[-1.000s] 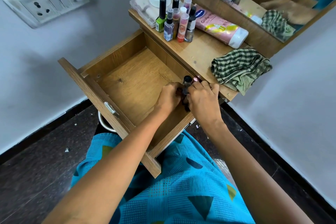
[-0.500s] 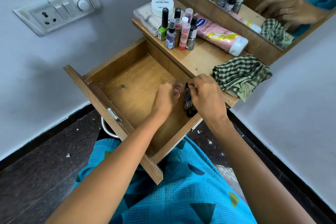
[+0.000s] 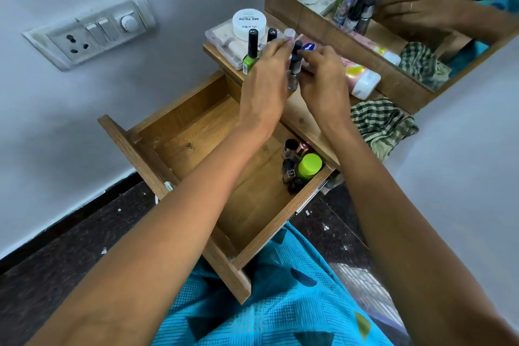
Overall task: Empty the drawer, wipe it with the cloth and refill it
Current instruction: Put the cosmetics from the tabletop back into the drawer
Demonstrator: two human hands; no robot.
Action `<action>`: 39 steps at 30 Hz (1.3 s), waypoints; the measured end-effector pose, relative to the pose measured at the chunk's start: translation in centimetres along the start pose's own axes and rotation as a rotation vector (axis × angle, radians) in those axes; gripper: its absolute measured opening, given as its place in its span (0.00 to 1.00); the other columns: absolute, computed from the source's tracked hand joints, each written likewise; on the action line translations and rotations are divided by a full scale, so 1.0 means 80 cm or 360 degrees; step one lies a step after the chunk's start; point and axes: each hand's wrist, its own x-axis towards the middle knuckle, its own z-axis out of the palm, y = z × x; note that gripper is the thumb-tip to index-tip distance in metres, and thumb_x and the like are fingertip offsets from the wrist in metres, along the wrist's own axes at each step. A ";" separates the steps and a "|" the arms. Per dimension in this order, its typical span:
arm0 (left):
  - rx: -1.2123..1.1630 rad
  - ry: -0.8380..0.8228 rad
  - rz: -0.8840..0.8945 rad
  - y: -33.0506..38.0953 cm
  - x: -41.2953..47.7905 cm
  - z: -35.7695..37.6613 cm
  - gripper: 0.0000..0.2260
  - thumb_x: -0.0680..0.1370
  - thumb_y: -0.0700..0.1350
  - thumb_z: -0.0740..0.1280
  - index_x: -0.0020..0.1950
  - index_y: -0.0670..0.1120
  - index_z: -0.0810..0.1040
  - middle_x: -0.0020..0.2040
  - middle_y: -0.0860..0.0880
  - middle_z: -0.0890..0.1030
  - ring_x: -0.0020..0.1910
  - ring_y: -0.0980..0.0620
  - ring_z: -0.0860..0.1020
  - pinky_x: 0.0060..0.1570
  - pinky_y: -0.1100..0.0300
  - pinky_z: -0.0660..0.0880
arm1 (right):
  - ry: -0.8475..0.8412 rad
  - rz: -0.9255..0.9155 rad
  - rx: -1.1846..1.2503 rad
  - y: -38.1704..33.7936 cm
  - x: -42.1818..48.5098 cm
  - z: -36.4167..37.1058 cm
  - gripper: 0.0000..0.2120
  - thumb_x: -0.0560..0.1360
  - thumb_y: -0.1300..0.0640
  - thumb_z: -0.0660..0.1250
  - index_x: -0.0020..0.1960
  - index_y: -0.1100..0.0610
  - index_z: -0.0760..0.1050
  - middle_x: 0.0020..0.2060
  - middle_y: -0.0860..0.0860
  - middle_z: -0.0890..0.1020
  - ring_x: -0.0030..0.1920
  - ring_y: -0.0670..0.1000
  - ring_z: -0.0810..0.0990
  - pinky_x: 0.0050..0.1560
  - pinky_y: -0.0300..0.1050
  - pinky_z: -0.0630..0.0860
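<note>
Wood of the drawer [image 3: 202, 132] shows bare over most of its floor, and it hangs pulled fully out over your lap. A second ago both your hands were down in its near right corner; they have since lifted out and gone up to the tabletop [image 3: 303, 118]. The cloth [image 3: 382, 126] lies crumpled at the tabletop's right end, just as it did, touched by neither hand. Your left hand [image 3: 264, 84] reaches in among the bottles [image 3: 250, 56] standing near the mirror, and your right hand [image 3: 323, 81] comes in from the other side, with a dark bottle [image 3: 294, 70] upright between the two. The fingers [image 3: 310, 55] of both are curled toward that bottle, but motion blur hides the contact, so I cannot tell whether either hand has hold of anything yet. Left behind in the corner you quit are the stowed bottles [image 3: 289, 171], standing close together, with a green-lidded jar [image 3: 309, 166] touching them. With the cloth put aside and things set down in the drawer, you look to be refilling, early on: most of the bottles are on the tabletop, so take the next lot down beside the jar
</note>
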 end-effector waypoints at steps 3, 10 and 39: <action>0.0131 -0.0036 0.0048 0.000 0.004 0.007 0.20 0.76 0.33 0.62 0.68 0.43 0.69 0.68 0.45 0.71 0.61 0.48 0.76 0.61 0.56 0.73 | -0.0061 -0.0044 -0.0168 0.003 0.005 0.002 0.18 0.74 0.66 0.61 0.63 0.55 0.75 0.52 0.59 0.75 0.53 0.58 0.73 0.49 0.48 0.70; 0.0184 -0.0010 0.0094 0.000 0.004 0.015 0.12 0.77 0.37 0.62 0.60 0.41 0.74 0.59 0.44 0.75 0.56 0.47 0.76 0.53 0.56 0.77 | -0.0002 -0.0110 -0.0215 0.006 0.008 -0.001 0.12 0.74 0.63 0.62 0.56 0.59 0.77 0.53 0.58 0.76 0.54 0.57 0.73 0.47 0.47 0.70; -0.0180 -0.0140 -0.0232 -0.028 -0.071 -0.020 0.12 0.74 0.33 0.66 0.55 0.41 0.79 0.50 0.51 0.76 0.43 0.61 0.72 0.47 0.81 0.66 | -0.0322 -0.0035 0.0083 -0.020 -0.094 -0.018 0.12 0.70 0.67 0.67 0.53 0.63 0.79 0.48 0.58 0.79 0.45 0.53 0.78 0.47 0.40 0.74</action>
